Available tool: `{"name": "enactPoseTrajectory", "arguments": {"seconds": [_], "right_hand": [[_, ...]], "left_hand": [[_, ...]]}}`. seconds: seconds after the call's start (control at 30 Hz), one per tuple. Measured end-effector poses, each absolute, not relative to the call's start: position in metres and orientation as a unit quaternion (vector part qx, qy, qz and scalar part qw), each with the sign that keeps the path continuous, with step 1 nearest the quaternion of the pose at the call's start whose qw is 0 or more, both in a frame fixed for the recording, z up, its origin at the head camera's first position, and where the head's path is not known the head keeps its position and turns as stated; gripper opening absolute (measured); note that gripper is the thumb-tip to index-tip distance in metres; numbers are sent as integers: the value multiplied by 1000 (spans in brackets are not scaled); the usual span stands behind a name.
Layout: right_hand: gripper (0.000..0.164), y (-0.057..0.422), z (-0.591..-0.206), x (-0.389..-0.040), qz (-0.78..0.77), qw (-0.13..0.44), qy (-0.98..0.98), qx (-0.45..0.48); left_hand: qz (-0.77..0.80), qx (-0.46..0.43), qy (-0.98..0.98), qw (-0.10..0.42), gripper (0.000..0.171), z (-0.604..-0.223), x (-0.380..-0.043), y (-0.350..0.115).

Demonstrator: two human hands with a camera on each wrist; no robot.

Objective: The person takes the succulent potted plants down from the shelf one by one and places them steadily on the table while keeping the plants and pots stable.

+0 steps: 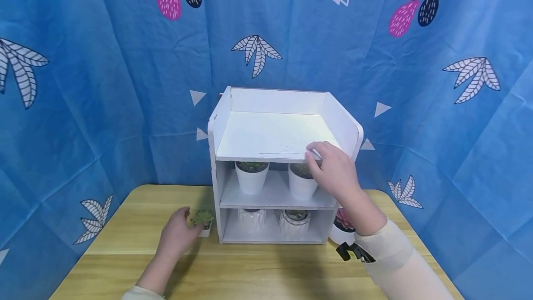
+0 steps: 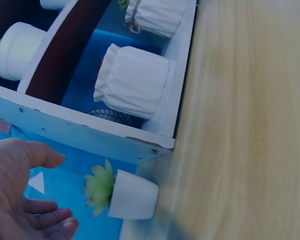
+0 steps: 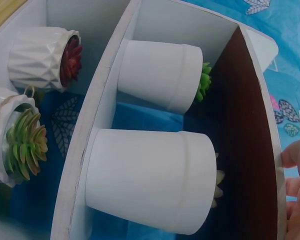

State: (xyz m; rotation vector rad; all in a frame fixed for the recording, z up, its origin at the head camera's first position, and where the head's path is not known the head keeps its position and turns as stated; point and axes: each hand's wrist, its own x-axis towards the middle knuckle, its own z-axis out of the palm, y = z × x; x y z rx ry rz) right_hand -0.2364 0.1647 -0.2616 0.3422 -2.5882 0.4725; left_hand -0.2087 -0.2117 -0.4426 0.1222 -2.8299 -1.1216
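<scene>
Evidently, the left hand (image 1: pixel 179 233) is holding nothing: its thumb and fingers are standing apart, beside a small green succulent in a plain white pot (image 1: pixel 205 232). That plant is standing on the pale yellow wood-grain table (image 1: pixel 258 270), just left of a white wooden two-tier shelf (image 1: pixel 268 133). From the head, the fingertips are overlapping the plant; the left wrist view is showing a gap between them and the leaves.

Meanwhile, the right hand (image 1: pixel 333 168) is hanging at the front edge of the shelf's top board, fingers loosely bent with nothing visible in its grasp; whether it is touching the edge, I cannot tell.

Two smooth white tapered pots (image 1: pixel 251 179) are occupying the upper tier, and two textured white pots (image 1: pixel 294 225) the lower. Only the right wrist view is clearly revealing the dark red succulent (image 3: pixel 71 61) in the lower left one, plus the brown underside (image 3: pixel 242 125) of the top board. Only the head view is showing a pink succulent in a round white pot (image 1: pixel 342 234) right of the shelf.
</scene>
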Motion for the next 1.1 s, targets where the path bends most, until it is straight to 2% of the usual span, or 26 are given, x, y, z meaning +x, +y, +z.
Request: {"name": "enactPoseTrajectory", "arguments": {"seconds": [0.57, 1.1], "right_hand": [[37, 165, -264, -236, 167, 245, -947, 124], [37, 165, -263, -237, 168, 247, -946, 125]], "left_hand": [[-348, 23, -932, 102, 59, -414, -203, -202], [-325, -17, -923, 208, 47, -376, -201, -186]]}}
